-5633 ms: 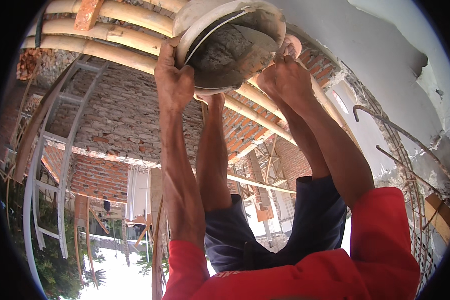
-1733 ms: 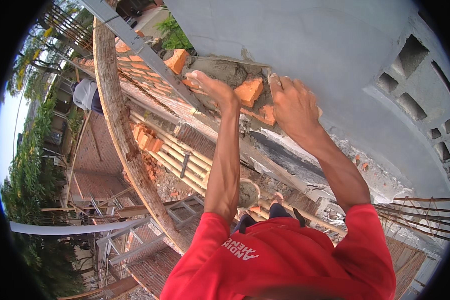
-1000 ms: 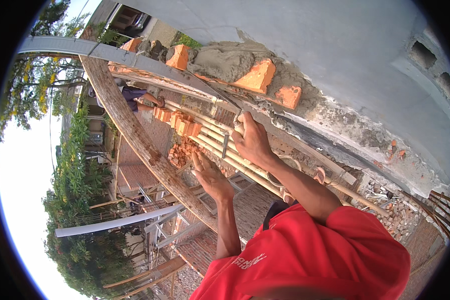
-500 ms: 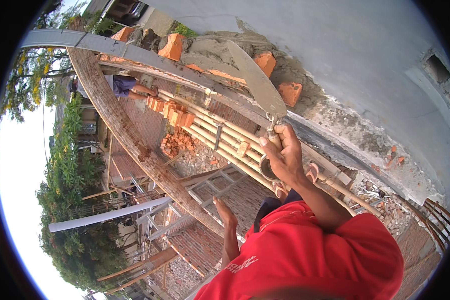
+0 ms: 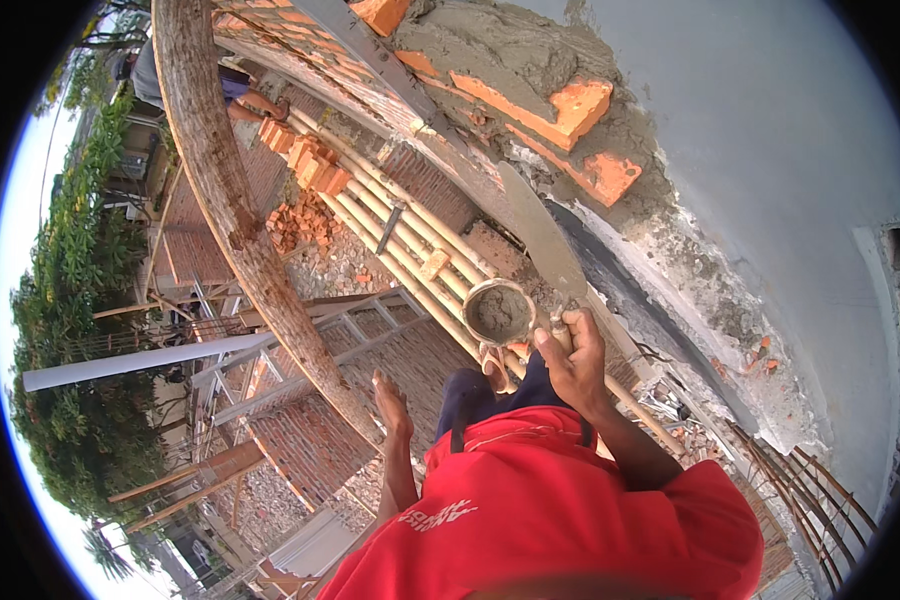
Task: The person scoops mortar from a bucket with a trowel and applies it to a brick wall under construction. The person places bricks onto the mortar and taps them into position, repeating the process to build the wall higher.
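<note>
Hands well apart. Right hand (image 5: 575, 362) was clamped around handle of trowel (image 5: 543, 240), blade pointing away from person, beside wall ledge; contact with ledge could not be told. Left hand (image 5: 393, 405) hung lower, fingers extended, grasp loose. Bucket (image 5: 469, 320) of grey mortar (image 5: 498, 315) sat near right hand, by bamboo poles (image 5: 440, 231). Beyond blade, orange bricks (image 5: 582, 112) lay partly bedded in mortar, near smooth grey wall (image 5: 770, 150). Brick stack (image 5: 318, 172) rested on poles.
</note>
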Available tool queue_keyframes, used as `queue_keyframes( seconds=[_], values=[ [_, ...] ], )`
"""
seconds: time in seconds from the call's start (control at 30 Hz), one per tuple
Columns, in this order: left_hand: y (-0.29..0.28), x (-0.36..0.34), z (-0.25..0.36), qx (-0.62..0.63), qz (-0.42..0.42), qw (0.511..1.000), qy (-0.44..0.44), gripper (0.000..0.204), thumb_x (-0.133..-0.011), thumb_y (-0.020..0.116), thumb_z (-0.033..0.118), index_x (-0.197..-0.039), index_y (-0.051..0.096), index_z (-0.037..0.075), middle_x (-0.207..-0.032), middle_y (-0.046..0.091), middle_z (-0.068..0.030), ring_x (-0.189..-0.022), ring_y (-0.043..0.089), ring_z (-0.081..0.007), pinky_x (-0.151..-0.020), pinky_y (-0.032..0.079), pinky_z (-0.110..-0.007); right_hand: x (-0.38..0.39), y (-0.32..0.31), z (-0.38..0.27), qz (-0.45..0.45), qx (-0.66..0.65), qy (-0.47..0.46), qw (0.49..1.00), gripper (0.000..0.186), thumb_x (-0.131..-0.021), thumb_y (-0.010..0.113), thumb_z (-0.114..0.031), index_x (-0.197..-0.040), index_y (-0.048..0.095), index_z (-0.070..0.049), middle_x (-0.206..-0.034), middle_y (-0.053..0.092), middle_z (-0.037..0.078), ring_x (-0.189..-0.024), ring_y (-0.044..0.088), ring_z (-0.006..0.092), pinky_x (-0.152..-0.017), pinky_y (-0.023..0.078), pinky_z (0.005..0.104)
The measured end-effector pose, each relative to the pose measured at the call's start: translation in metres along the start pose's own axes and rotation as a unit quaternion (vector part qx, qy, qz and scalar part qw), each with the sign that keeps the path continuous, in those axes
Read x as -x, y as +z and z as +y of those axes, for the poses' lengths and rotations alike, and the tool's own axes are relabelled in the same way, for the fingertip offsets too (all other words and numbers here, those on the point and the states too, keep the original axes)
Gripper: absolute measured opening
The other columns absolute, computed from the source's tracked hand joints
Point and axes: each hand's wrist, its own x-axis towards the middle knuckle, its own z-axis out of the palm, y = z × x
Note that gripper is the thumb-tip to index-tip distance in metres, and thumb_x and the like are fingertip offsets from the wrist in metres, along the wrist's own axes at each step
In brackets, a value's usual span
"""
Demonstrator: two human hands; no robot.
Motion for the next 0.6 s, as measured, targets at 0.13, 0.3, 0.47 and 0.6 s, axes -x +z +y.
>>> queue_keyframes(
  seconds=[0.13, 0.3, 0.47, 0.6],
  values=[
    [0.017, -0.036, -0.028, -0.038, -0.074, 0.997, 0.002, 0.080, -0.108, 0.032, 0.064, -0.168, 0.016, 0.014, -0.173, 0.014, -0.0223, -0.160, 0.014, -0.0408, -0.127, 0.017, -0.054, 0.027, 0.000, 0.051, -0.098, 0.174, 0.083, 0.976, 0.033, -0.094, 0.073, -0.018, -0.116, 0.059, 0.003, -0.092, 0.062, 0.007, -0.079, 0.055, 0.0099, -0.072, 0.047, 0.0271],
    [0.059, -0.166, -0.096, -0.111, -0.096, 0.989, -0.033, 0.078, -0.107, 0.051, 0.049, -0.164, 0.024, 0.003, -0.167, 0.028, -0.0257, -0.154, 0.029, -0.0394, -0.122, 0.028, -0.050, 0.057, 0.020, 0.155, -0.129, 0.292, 0.078, 0.944, 0.041, -0.092, 0.070, -0.014, -0.125, 0.058, 0.006, -0.091, 0.064, 0.010, -0.074, 0.064, 0.0177, -0.067, 0.054, 0.0319],
    [0.127, -0.314, -0.153, -0.269, -0.070, 0.960, -0.019, 0.084, -0.098, 0.070, 0.036, -0.157, 0.030, -0.009, -0.151, 0.048, -0.0320, -0.137, 0.053, -0.0350, -0.109, 0.045, -0.040, 0.081, 0.056, 0.278, -0.167, 0.231, 0.334, 0.899, 0.040, -0.093, 0.064, -0.010, -0.129, 0.057, 0.004, -0.086, 0.063, 0.010, -0.064, 0.064, 0.0157, -0.052, 0.053, 0.0318],
    [0.166, -0.427, -0.196, -0.414, -0.013, 0.910, 0.036, 0.079, -0.091, 0.075, 0.031, -0.149, 0.040, -0.009, -0.135, 0.059, -0.0361, -0.127, 0.062, -0.0414, -0.104, 0.050, -0.047, 0.080, 0.079, 0.357, -0.166, 0.234, 0.431, 0.855, 0.042, -0.091, 0.062, -0.012, -0.130, 0.056, 0.005, -0.097, 0.066, 0.021, -0.085, 0.067, 0.0331, -0.075, 0.053, 0.0416]
  ],
)
